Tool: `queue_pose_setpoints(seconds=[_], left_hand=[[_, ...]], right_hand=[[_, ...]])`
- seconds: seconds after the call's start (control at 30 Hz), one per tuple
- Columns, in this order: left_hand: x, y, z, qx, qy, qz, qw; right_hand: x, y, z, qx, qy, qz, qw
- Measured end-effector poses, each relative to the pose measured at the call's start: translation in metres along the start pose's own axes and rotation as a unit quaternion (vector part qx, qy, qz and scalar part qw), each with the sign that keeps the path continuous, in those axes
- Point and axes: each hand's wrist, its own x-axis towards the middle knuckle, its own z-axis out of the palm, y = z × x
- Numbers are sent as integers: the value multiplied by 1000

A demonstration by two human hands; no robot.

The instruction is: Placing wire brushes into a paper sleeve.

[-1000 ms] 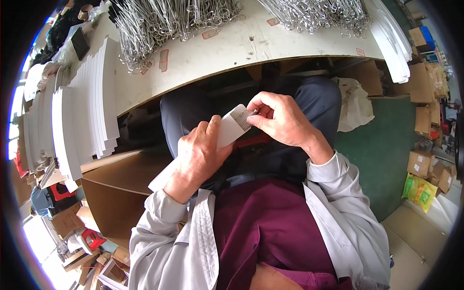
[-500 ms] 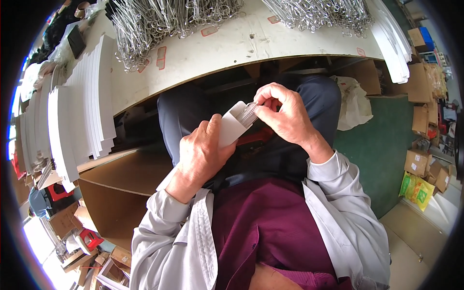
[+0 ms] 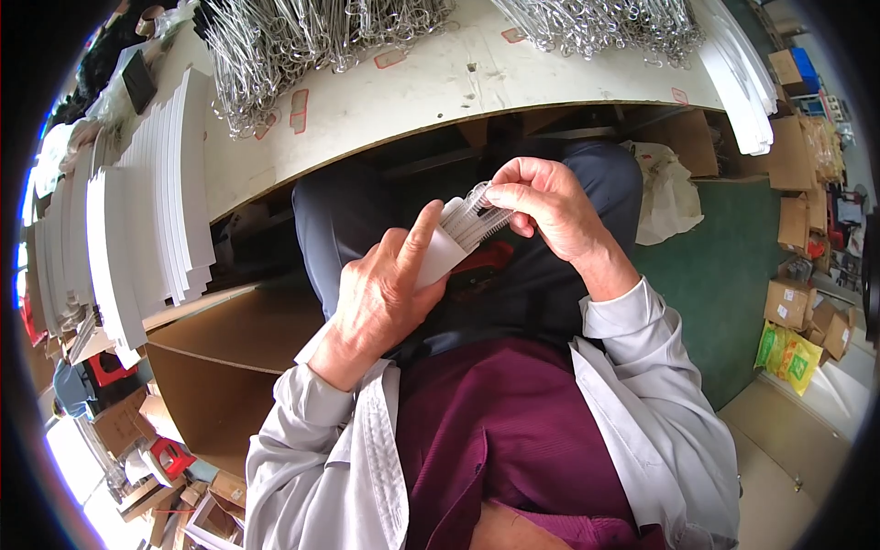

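"hands first: what does the left hand (image 3: 380, 289) have?"

"it has a long, thin white paper box (image 3: 437, 263). the fingers wrap round it, and one finger points up by the open end."

"and the right hand (image 3: 550, 206)?"

"it pinches the thin wire bundle (image 3: 476, 218). the thumb and a finger are close together on the loopy top."

"so where is the wire bundle?"

"partly in the white paper box. the low part is inside, and the top sticks out. the box is tilted, with its open end up toward the right hand. all this is over the person's lap, between the knees, in dark trousers (image 3: 337, 215)."

"what kind of wires are they?"

"they look clear or silvery, with tiny ridges. they are too small for me to tell more."

"what is on the table (image 3: 367, 115)?"

"two big piles of shiny metal wire sticks, one on the left (image 3: 284, 55) and one on the right (image 3: 614, 27). they have little loops on the ends. flat white cartons (image 3: 170, 202) stand in a row at the left side."

"anything down low?"

"a big brown cardboard box (image 3: 220, 394) is open by the left arm. a crinkly white bag (image 3: 662, 197) is beside the right knee."
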Motion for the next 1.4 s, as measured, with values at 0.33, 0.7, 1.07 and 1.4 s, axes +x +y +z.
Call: queue_pose_setpoints(seconds=[0.33, 0.7, 1.07, 1.4], left_hand=[[11, 3, 3, -74, 25, 72, 994], [8, 3, 4, -20, 19, 104, 994], [8, -3, 17, -64, 35, 87, 994], [6, -3, 21, -67, 51, 81, 993]], right_hand=[[-2, -2, -2, 0, -4, -13, 1000], [3, 2, 0, -99, 37, -76, 992], [-8, 14, 28, -464, 82, -418, 776], [-9, 35, 40, -358, 123, -348, 858]])
